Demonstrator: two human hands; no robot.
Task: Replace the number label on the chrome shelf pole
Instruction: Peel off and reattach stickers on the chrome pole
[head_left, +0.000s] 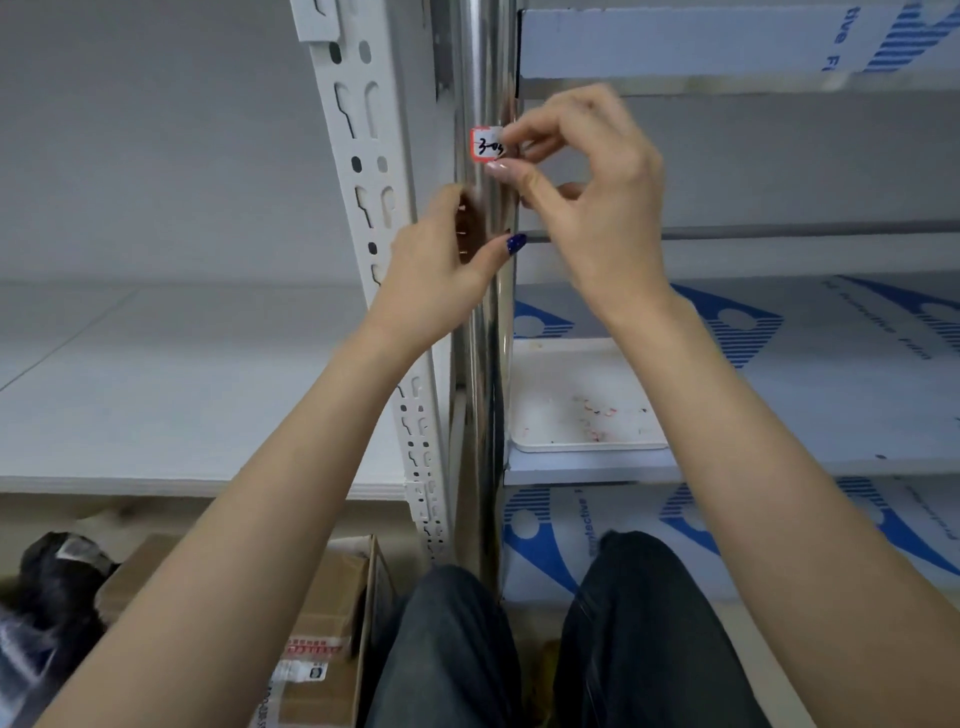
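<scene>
Two hands: left hand (441, 260) round chrome pole (480, 67), fingers hidden; right hand (587, 192) pinching half-covered label (484, 144).

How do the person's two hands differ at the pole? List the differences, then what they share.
The left hand wraps round the chrome pole; the right hand pinches the red-edged label with its fingertips. The left hand sits lower than the right hand. Both are bare and work at the same pole.

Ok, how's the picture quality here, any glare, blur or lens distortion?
Head view: the chrome pole carries glare streaks and reflects the left hand; the label is sharp enough to show handwriting; wide-angle distortion bows the white slotted upright; lighting flat, shadows faint.
</scene>
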